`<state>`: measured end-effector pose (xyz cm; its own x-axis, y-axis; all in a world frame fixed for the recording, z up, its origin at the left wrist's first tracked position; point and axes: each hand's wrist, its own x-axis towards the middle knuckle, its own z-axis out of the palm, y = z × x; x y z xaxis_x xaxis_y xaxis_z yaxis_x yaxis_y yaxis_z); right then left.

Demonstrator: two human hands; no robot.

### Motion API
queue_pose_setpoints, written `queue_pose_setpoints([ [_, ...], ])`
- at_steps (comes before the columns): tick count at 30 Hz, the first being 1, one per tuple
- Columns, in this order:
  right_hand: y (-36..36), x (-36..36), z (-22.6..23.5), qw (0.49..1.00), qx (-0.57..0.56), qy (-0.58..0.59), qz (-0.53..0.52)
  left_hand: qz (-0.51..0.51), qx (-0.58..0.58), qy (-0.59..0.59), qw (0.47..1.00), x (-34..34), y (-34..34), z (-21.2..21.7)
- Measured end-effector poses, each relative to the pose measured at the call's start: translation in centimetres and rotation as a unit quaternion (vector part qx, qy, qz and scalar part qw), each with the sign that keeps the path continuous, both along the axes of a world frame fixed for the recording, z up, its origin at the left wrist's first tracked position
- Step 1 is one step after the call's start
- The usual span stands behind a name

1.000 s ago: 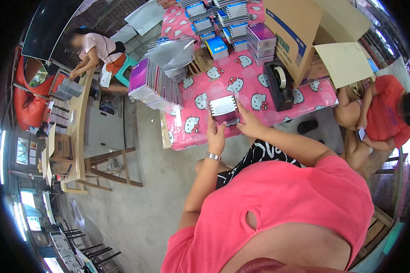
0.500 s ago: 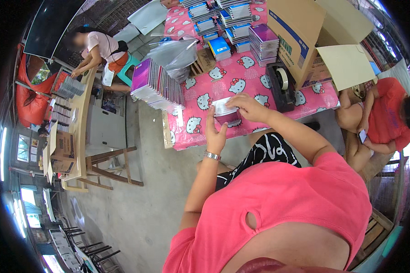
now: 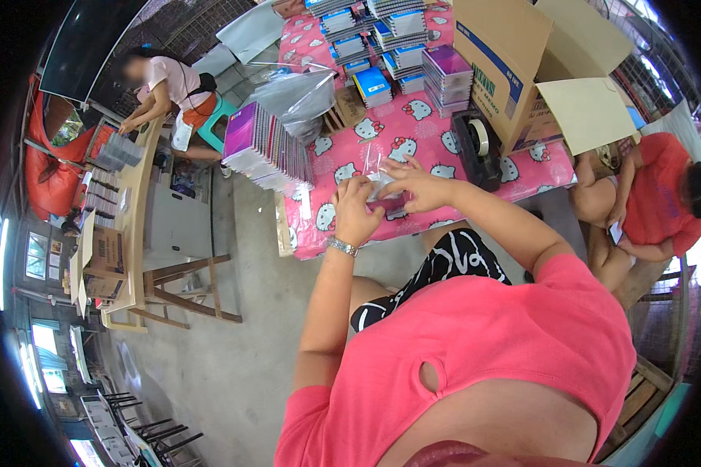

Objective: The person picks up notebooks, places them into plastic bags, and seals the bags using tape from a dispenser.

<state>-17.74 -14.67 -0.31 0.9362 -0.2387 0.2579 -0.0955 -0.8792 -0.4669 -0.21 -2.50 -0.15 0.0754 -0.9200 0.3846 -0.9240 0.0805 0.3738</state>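
At the near edge of the pink table, a dark purple notebook pack (image 3: 387, 205) lies between my hands, with clear plastic (image 3: 375, 166) loose at its far side. My left hand (image 3: 356, 208) grips its left side, fingers curled over the top and thumb along the near edge. On the right, my right hand (image 3: 422, 188) closes on the pack and the plastic, its fingers bent. How many notebooks the pack contains is hidden by my fingers. A tall stack of purple spiral notebooks (image 3: 266, 148) stands beyond my left hand.
A black tape dispenser (image 3: 477, 152) and an open cardboard box (image 3: 494, 74) stand to the right. Stacks of blue notebooks (image 3: 374, 84) and clear plastic bags (image 3: 294, 97) occupy the far side. One person sits at right; another works at a wooden table (image 3: 136, 202) on the left.
The pack's white face, turned up before, is now out of sight, and its dark purple side shows. My left fingers have curled over it; the right hand has shifted slightly nearer.
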Motion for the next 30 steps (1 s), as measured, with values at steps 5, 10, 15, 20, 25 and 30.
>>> queue_pose_setpoints([
  [5,-2.5,-4.5,0.1,0.961,0.010,-0.200,-0.189,-0.050,0.009,-0.020,0.999,0.0,-0.1,0.9],
  [10,-4.4,-13.7,-5.3,0.811,0.005,-0.109,-0.574,-0.072,-0.002,-0.053,0.996,-0.8,-0.2,0.6],
  [15,-3.8,-15.7,-7.1,0.781,0.256,-0.089,-0.563,-0.090,-0.030,-0.036,0.995,-1.5,-0.3,0.6],
  [20,-3.7,-15.3,-6.0,0.684,0.501,-0.190,-0.495,-0.088,-0.006,-0.032,0.996,-1.2,-0.5,-0.2],
  [25,-1.5,-14.8,-8.0,0.667,0.441,-0.367,-0.476,-0.071,0.060,-0.029,0.995,-3.6,0.2,1.3],
  [30,2.2,-14.4,-8.9,0.545,0.582,-0.421,-0.432,-0.039,0.046,-0.119,0.991,-3.9,0.8,0.1],
])
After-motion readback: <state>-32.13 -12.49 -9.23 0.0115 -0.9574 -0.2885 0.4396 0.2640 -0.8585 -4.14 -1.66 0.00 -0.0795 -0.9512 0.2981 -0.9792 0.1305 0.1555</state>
